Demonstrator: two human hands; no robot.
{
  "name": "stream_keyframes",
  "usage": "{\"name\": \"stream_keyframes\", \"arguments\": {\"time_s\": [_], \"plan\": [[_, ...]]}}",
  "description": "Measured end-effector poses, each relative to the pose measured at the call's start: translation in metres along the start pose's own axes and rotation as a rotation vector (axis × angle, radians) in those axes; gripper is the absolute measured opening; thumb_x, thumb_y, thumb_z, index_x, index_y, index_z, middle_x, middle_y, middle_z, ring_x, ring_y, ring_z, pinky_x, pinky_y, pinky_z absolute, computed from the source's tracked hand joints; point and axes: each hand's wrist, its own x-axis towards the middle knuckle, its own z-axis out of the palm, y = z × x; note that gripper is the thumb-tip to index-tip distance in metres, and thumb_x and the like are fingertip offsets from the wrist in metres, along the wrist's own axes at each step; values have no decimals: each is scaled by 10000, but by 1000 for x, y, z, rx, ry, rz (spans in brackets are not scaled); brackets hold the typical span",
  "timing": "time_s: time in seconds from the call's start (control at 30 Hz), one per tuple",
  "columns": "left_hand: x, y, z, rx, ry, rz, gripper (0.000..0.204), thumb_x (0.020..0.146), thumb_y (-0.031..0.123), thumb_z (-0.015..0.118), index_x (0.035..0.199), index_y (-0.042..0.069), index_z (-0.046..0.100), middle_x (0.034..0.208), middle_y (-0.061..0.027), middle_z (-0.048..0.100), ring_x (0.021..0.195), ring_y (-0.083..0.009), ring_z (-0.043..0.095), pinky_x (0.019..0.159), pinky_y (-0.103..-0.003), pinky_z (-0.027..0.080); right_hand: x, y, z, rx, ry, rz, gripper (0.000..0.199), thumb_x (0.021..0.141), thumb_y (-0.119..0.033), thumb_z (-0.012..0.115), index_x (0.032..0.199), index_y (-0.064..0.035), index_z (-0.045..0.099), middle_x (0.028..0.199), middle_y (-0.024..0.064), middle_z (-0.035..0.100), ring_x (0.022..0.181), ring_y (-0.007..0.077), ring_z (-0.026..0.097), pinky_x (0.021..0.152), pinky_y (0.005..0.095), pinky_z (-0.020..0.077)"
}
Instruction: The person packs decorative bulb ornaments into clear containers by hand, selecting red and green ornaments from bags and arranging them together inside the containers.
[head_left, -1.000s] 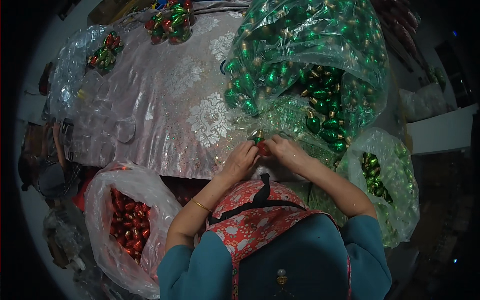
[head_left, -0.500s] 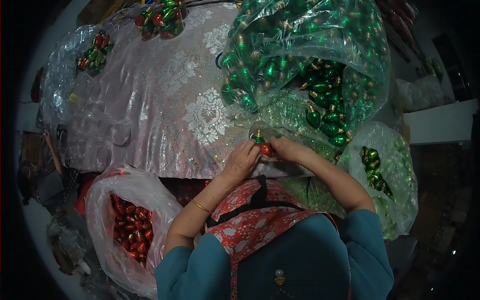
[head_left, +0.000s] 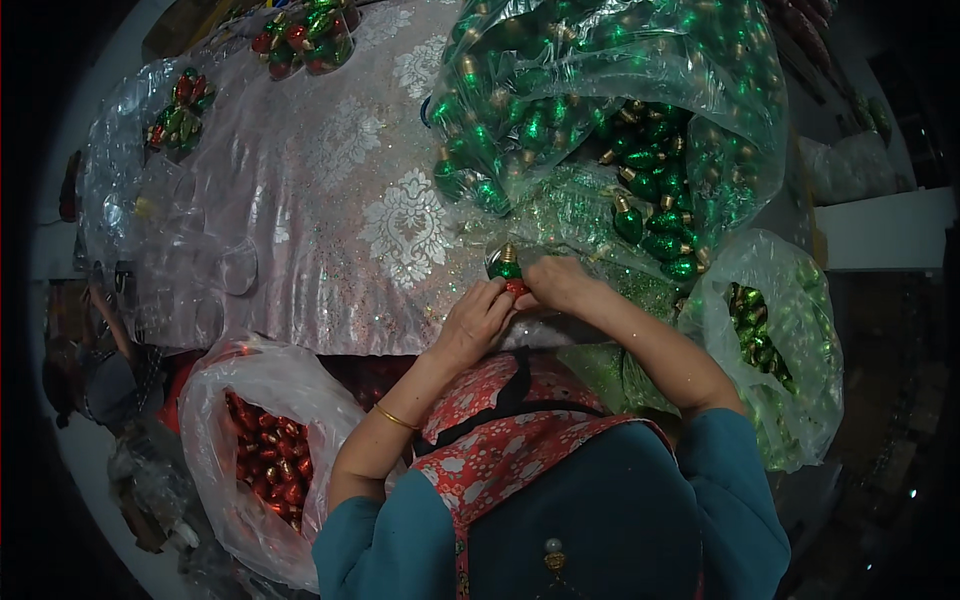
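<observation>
Both hands meet at the near edge of the table, around a red glittery bulb-shaped ornament [head_left: 516, 287] that is mostly hidden by fingers. My left hand [head_left: 477, 318] has its fingers curled against the red ornament's left side. From the right, my right hand [head_left: 561, 285] is closed at the same ornament, with its fingertips partly hidden. Just beyond the fingers stands a green bulb-shaped ornament [head_left: 505, 266] with a gold cap pointing away from me. Whether a clear container surrounds the two ornaments is too small to tell.
A large clear bag of green ornaments [head_left: 640, 60] spills open at the far right. Red ornaments fill a bag [head_left: 215, 470] at lower left; another bag [head_left: 810, 400] holds green ones at right. Filled clear packs [head_left: 325, 45] and empty plastic packaging [head_left: 150, 210] lie on the patterned tablecloth [head_left: 330, 220].
My right hand has come in over the red ornament and covers more of it. The green ornament now shows more of its gold cap. The view has shifted slightly.
</observation>
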Motion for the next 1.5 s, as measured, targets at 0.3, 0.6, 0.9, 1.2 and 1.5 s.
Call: {"name": "stream_keyframes", "arguments": {"time_s": [0.3,0.6,0.9,1.2,1.5], "plan": [[3,3,-7,-10,-69,18,277,744,75,666,982,13,539,1082,-163,513,906,-324,540,766,-387,468,15,-1,22,44,111,-45,244,725,-236,686,862,-36,664,790,171,660,769,334,663,617,424,536],[5,6,-10,5,-73,-18,286,745,81,666,993,12,541,1079,-156,517,924,-322,541,781,-383,469,7,0,30,70,265,-140,405,683,-243,736,982,-39,554,807,213,624,758,358,649,632,439,530],[1,-2,-6,19,-55,-1,271,750,77,658,987,14,542,1078,-150,520,911,-318,540,775,-384,464,15,13,12,253,41,-167,464,715,-269,713,1079,-61,514,1029,233,549,857,404,617,711,462,516],[-1,-3,-7,19,-60,13,236,746,61,639,954,16,536,1009,-156,517,895,-319,538,749,-389,461,5,2,11,198,159,-106,460,709,-210,713,1090,-44,515,1065,229,524,963,406,569,797,431,494],[-1,-9,-9,24,-65,24,228,753,43,611,968,10,544,984,-156,517,881,-319,540,730,-393,459,-38,15,-10,430,248,-143,386,731,-117,696,1048,-30,493,1019,198,539,949,391,547,781,433,457]]}}
